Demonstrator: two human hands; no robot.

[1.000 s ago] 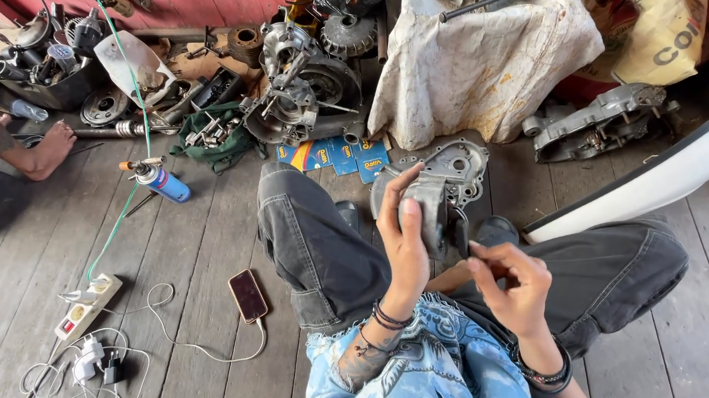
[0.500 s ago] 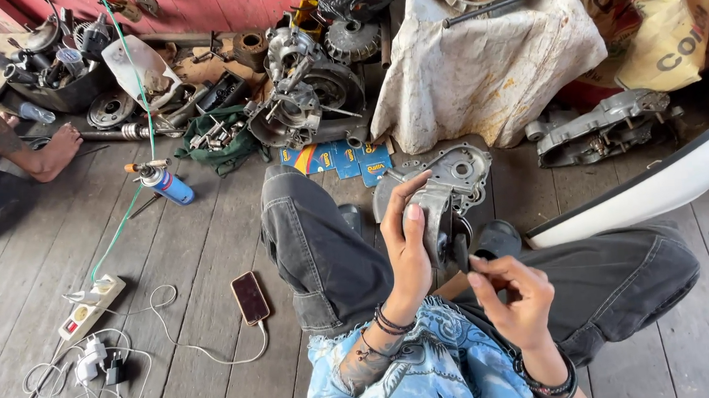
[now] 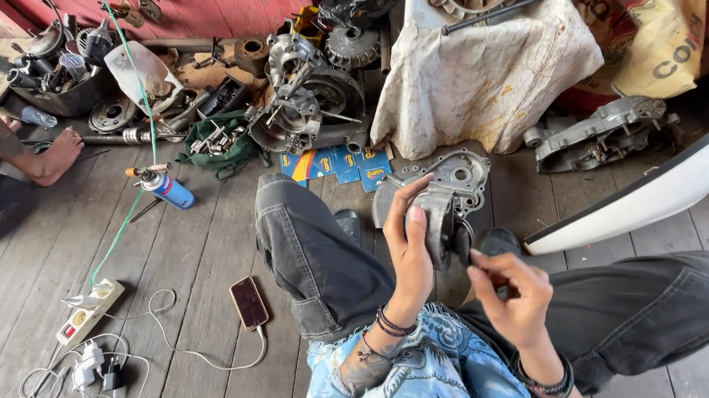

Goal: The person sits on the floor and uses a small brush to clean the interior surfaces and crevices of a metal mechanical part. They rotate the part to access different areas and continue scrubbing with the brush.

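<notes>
- Two bare hands work above the person's lap, over a plank floor [image 3: 168, 262].
- Left hand [image 3: 408, 253] wraps thumb and fingers round a grey metal engine part [image 3: 442, 222], holding it upright.
- Right hand [image 3: 507, 292] sits just below and beside that grip, fingertips pressed together; whether they pinch something small cannot be told.
- Just beyond the held part lies a grey engine casing [image 3: 453, 175].
- Well left of the grip lie a phone [image 3: 249, 303], a blue spray can [image 3: 167, 189] and a power strip [image 3: 88, 311].

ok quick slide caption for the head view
Seated on a plank floor, left hand grips a grey engine casing while right hand pinches beside it.
</notes>
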